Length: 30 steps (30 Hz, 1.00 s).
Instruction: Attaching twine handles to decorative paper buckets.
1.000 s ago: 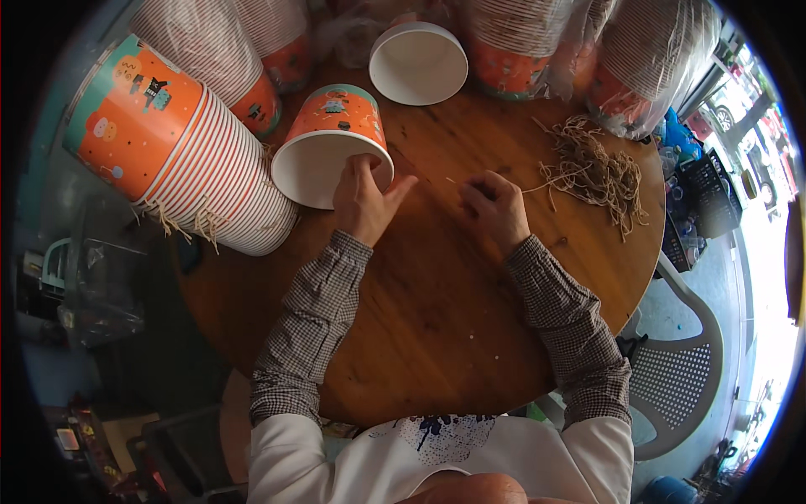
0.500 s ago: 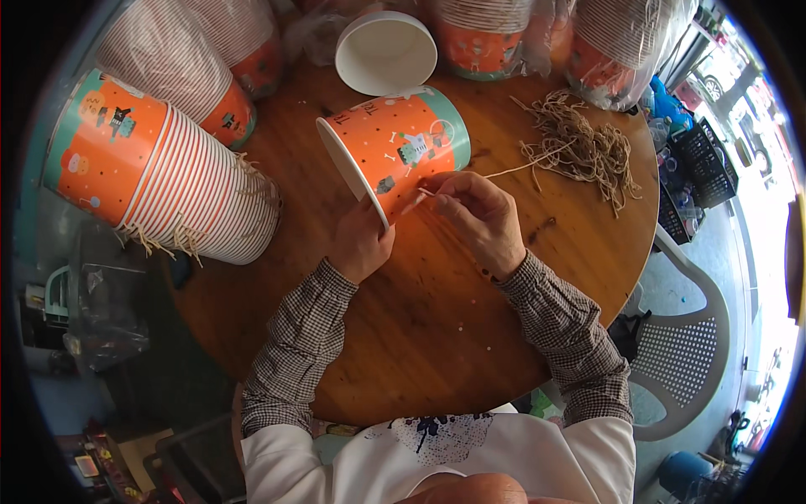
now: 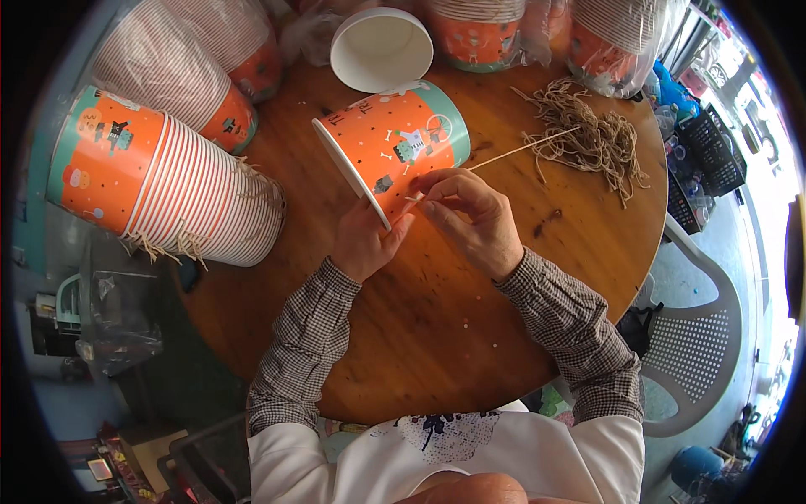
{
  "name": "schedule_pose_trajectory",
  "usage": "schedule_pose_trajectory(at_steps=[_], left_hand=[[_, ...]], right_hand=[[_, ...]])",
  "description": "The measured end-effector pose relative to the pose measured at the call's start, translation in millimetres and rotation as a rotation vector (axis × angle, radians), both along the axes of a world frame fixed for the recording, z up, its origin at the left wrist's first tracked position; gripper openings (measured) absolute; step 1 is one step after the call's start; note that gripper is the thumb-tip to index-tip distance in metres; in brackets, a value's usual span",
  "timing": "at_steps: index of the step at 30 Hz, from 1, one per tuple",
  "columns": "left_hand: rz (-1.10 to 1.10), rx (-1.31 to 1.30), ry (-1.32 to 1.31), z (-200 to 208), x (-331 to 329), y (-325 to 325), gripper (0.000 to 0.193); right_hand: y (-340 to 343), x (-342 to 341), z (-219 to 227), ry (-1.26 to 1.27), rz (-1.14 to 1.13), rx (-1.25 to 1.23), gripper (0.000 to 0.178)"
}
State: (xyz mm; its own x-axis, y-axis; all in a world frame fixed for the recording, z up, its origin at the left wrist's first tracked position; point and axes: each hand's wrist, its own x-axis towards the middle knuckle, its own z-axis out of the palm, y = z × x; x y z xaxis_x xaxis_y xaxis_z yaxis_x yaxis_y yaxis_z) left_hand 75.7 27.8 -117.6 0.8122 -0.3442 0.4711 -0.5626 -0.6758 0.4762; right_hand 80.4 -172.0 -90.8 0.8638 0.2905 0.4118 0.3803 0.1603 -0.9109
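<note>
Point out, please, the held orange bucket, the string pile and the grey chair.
Held orange bucket (image 3: pixel 393 149), head view: printed side wall.
String pile (image 3: pixel 594 144), head view: tangled middle.
Grey chair (image 3: pixel 693 353), head view: perforated panel.

Paper tub (image 3: pixel 399 147) @12 o'c: coated look, smooth, semi-gloss. Cord (image 3: pixel 592 141) @2: rough, fibrous, matt. Tabletop (image 3: pixel 428 336): varnished-look wood, slt sheen. Wrap (image 3: pixel 617 42) @1–2: clr plastic, crinkly, glossy. Sleeve (image 3: pixel 302 344) @7: matt woven cloth. Chair (image 3: pixel 695 346) @4: smooth plastic.
</note>
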Motion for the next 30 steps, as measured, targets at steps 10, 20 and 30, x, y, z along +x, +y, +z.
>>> schedule_pose_trajectory(at_steps=[10, 20, 30], left_hand=[[0.072, -0.178, 0.014, -3, -5, -6, 0.022], [-0.023, -0.186, 0.002, -21, -5, 0, 0.014], [-0.039, -0.438, -0.303, -36, -7, -11, 0.011]], right_hand=[[10, -18, 5, -0.526, 0.056, -0.326, 0.015], [33, -34, 3, -0.57, 0.176, -0.344, 0.012], [34, -43, 10, -0.581, 0.141, -0.415, 0.013]])
